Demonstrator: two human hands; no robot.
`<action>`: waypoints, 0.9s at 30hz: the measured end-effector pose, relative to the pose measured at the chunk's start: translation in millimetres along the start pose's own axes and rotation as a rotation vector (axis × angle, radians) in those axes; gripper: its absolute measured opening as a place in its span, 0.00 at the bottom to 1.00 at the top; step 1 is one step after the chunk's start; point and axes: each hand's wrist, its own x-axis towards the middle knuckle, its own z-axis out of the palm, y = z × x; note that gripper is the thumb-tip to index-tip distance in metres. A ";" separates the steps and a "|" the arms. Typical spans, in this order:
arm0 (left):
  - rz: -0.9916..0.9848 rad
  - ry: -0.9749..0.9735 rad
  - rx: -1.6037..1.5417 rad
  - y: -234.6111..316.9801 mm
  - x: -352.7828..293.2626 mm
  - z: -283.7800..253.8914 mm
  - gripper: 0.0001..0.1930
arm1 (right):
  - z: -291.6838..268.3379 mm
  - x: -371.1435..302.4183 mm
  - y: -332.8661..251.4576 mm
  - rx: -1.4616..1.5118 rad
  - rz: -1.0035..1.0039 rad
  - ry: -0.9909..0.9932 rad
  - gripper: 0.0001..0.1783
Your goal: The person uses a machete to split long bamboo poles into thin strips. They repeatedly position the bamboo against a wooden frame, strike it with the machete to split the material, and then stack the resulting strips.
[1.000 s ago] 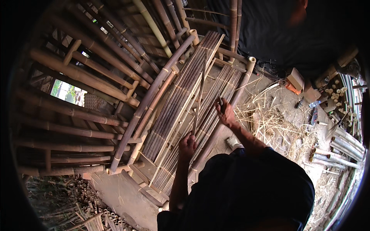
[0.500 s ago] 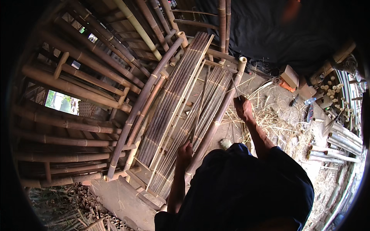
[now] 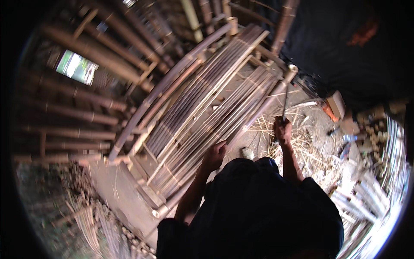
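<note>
My left hand [image 3: 214, 156] is closed at the near side of a bamboo bench, by its front rail [image 3: 269, 101]. A thin bamboo strip runs from its fingers, blurring into the bench slats [image 3: 185, 125] behind. Off the rail's near side, my right hand [image 3: 283, 131] is wrapped round the grip of a long thin knife [image 3: 286, 100]. Its narrow dark blade points away from me, toward the cut end of the rail; the handle is hidden in the fist. The picture is smeared by motion.
The bench's curved bamboo back rail [image 3: 151, 93] rises on the left, with stacked poles beyond. Straw-like shavings [image 3: 302, 144] litter the floor at right, near a cardboard box [image 3: 335, 105] and cut bamboo pieces [image 3: 358, 196]. A dark cloth [image 3: 336, 52] hangs at the far right.
The view has turned, so the bench lies more slantwise. My right hand has swung the blade upright, away from the slats. The strip at my left hand now lies lower, along the slats.
</note>
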 end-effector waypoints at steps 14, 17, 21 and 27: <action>-0.235 -0.059 -0.065 5.8 -41.1 10.5 0.17 | -35.1 -9.6 36.6 -0.474 0.015 -0.143 0.21; -0.217 -0.070 -0.035 11.2 -47.0 -2.2 0.17 | -12.2 -12.8 17.9 -0.451 0.089 -0.146 0.21; -0.134 -0.001 0.014 -9.1 -46.2 6.5 0.16 | 3.7 -8.2 11.1 -0.482 0.119 -0.188 0.20; -0.120 0.001 0.049 -18.3 -44.3 5.9 0.14 | 20.3 -18.4 8.1 -0.460 0.103 -0.206 0.19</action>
